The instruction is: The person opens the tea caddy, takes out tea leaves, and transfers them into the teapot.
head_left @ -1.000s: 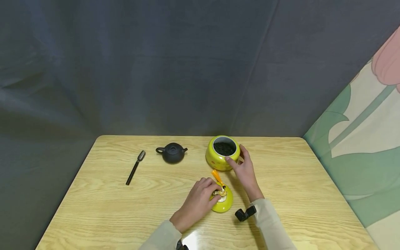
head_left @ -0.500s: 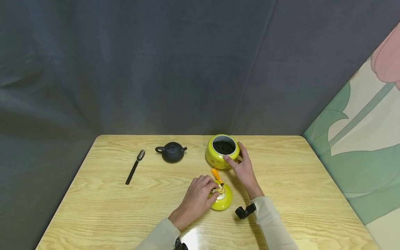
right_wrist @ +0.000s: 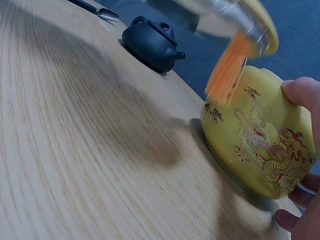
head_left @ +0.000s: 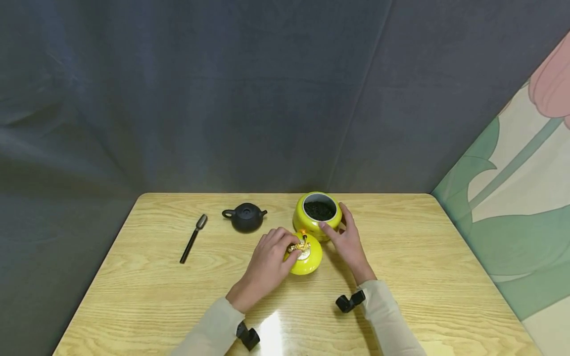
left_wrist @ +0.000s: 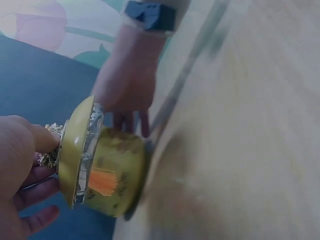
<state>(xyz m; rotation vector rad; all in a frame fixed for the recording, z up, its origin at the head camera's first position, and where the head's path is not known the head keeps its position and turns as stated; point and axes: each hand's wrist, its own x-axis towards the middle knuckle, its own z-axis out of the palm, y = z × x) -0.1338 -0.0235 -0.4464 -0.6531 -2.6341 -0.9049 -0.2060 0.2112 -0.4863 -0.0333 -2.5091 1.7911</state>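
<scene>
A yellow lidded jar (head_left: 301, 221) stands uncovered near the table's back edge, dark tea leaves (head_left: 319, 210) inside it. Along its right side my right hand (head_left: 352, 247) holds it, thumb near the rim and fingers round the far side. In the right wrist view a dragon pattern (right_wrist: 272, 145) decorates the jar wall. My left hand (head_left: 266, 257) pinches the gold knob (head_left: 299, 247) of the yellow lid (head_left: 310, 262). The lid hangs above the table in front of the jar, tilted, its foil-like inner rim (left_wrist: 90, 155) showing in the left wrist view. An orange tassel (right_wrist: 230, 70) dangles from it.
Left of the jar stands a small black teapot (head_left: 247, 218), spout toward the jar. Farther left lies a tea scoop (head_left: 194, 237) with a black handle. A dark curtain (head_left: 285, 99) rises behind the wooden table (head_left: 147, 296), and a floral cloth (head_left: 525, 198) hangs at right.
My left hand has lifted the lid off the table and moved it up, left and toward the jar. The right hand and jar have stayed in place.
</scene>
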